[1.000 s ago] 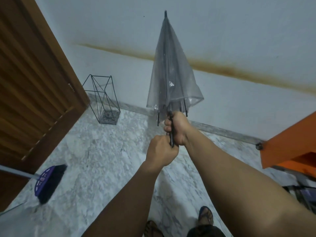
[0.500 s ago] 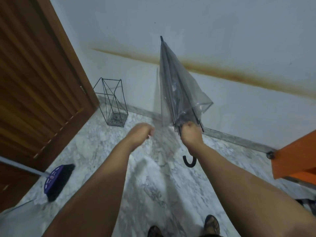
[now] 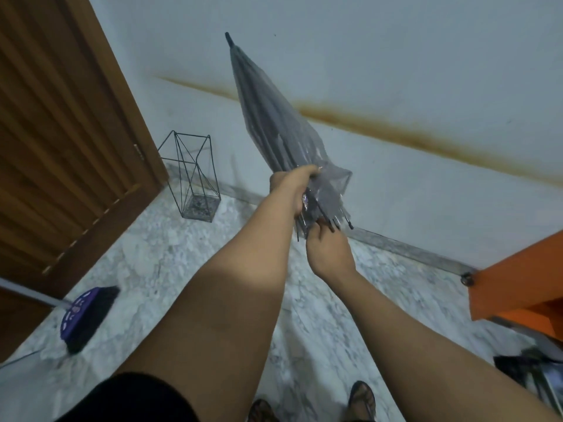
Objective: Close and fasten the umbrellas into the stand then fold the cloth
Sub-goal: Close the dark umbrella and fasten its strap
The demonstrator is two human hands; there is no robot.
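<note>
A clear plastic umbrella is closed and tilted, its black tip pointing up and to the left against the white wall. My left hand is wrapped around the lower part of the gathered canopy. My right hand grips the shaft just below the rib ends; the handle is hidden behind it. A black wire umbrella stand sits empty on the marble floor in the corner, well left of the umbrella. No cloth is visible.
A brown wooden door fills the left side. A purple broom head lies on the floor at lower left. An orange panel juts in at right, with dark items below it. My sandalled feet are at the bottom.
My left hand, loose half a second ago, has moved right and taken hold of the canopy. The umbrella has tilted further left and its folds are gathered tighter.
</note>
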